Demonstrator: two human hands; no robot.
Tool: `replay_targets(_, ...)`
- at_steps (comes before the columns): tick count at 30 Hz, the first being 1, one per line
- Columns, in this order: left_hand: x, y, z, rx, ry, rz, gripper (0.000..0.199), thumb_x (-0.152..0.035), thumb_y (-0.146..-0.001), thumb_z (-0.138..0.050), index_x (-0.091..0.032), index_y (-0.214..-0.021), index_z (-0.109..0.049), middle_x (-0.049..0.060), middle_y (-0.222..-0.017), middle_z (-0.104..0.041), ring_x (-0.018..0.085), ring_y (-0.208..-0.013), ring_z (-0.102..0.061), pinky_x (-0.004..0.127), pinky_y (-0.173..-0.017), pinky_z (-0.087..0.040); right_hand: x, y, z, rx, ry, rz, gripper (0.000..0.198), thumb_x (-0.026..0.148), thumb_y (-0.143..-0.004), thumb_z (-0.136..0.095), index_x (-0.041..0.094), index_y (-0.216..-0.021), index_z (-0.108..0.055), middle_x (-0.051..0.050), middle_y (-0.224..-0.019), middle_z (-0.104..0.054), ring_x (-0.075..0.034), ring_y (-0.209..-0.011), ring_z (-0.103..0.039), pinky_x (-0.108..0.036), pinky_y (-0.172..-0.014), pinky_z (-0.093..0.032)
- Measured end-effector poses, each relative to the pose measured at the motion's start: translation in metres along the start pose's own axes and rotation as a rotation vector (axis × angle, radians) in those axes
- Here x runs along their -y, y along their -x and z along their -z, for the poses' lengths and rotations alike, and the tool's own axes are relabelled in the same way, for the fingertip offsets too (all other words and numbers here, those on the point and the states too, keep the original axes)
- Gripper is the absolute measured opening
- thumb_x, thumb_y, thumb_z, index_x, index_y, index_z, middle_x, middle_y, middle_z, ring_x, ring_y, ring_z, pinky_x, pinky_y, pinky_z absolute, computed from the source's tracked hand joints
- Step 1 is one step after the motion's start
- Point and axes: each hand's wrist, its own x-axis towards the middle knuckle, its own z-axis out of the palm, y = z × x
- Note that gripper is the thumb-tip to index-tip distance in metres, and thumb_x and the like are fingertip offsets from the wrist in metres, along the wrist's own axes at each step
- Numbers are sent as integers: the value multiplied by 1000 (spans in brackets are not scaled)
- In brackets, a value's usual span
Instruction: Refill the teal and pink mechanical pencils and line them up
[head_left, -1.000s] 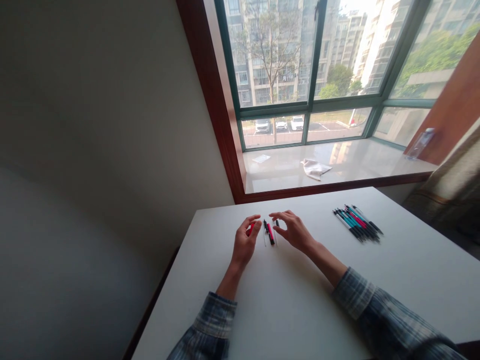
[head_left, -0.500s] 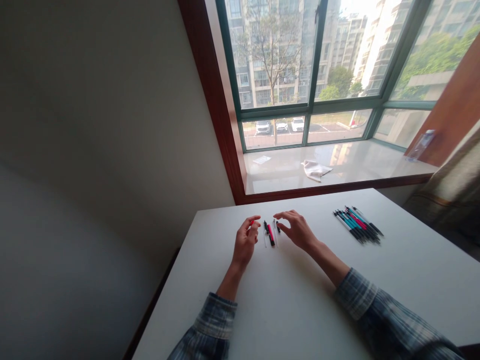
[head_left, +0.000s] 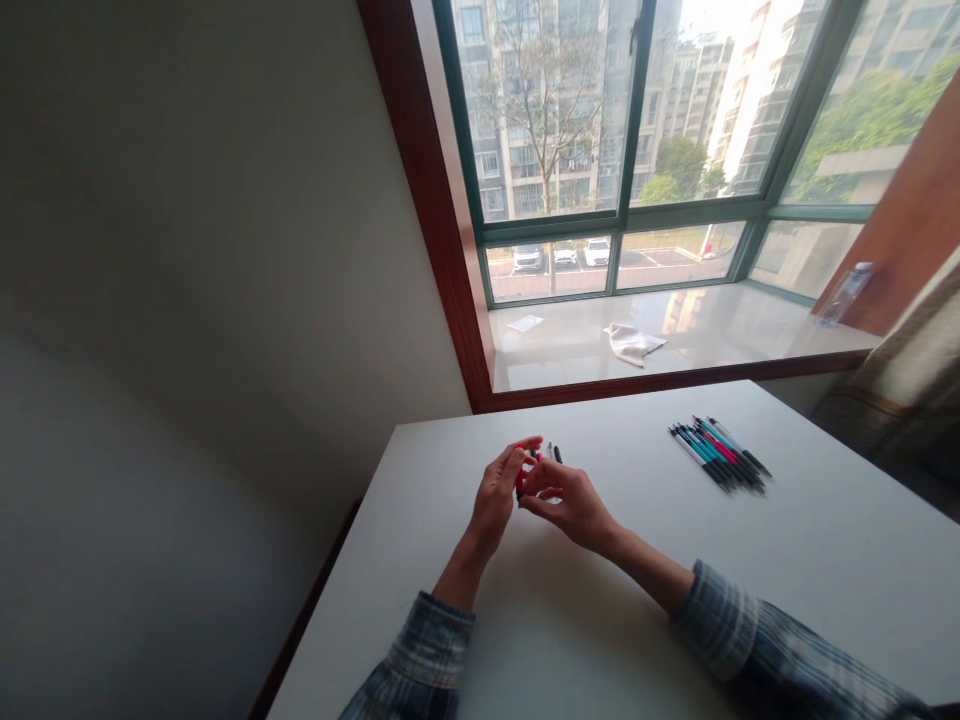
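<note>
My left hand (head_left: 495,495) is closed round a red pen barrel (head_left: 520,482), held just above the table. At the barrel's lower dark end, the fingertips of my right hand (head_left: 571,508) are pinched together. Whether they grip that end or a smaller piece against it is hard to make out. Behind my right fingers lie pen parts (head_left: 556,454), one black and one pale and thin. My hands cover most of the other loose parts.
Several pens (head_left: 716,455), teal, red, white and black, lie in a bunch at the right of the white table (head_left: 600,620). Beyond the table, the window sill (head_left: 570,350) bears a white cloth (head_left: 634,343), a paper piece and a clear bottle (head_left: 846,293).
My right hand has moved left and nearer to me, from over the loose parts to the end of the barrel. The red barrel in my left hand now shows lower, between both hands.
</note>
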Motion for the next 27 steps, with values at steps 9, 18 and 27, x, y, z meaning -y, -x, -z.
replay_targets(9,-9,1,-6,-2,-68,-37,43,-47,-92,-65,-21,-125,-73,8,-116,-69,22,-96,-69,29,-81,-58,-6,-1,-6,-38,-135,-90,20,29,-79,-78,20,-88,-64,-2,-86,-74,-21,-84,-72,-33,-73,-59)
replay_targets(18,2,-7,9,-304,-228,-228,38,-38,-85,-76,-21,-118,-71,0,-87,-64,11,-66,-62,22,-62,-52,-12,-3,-2,-104,-98,-116,12,25,-83,-69,21,-93,-64,-2,-85,-71,-18,-80,-69,-28,-68,-55)
replay_targets(27,13,-11,16,-393,-143,-202,35,-44,-80,-79,-17,-103,-78,6,-87,-77,17,-73,-70,32,-75,-60,-10,-9,15,-286,14,-12,15,32,-90,-65,21,-95,-73,-5,-93,-76,-21,-85,-73,-35,-82,-59)
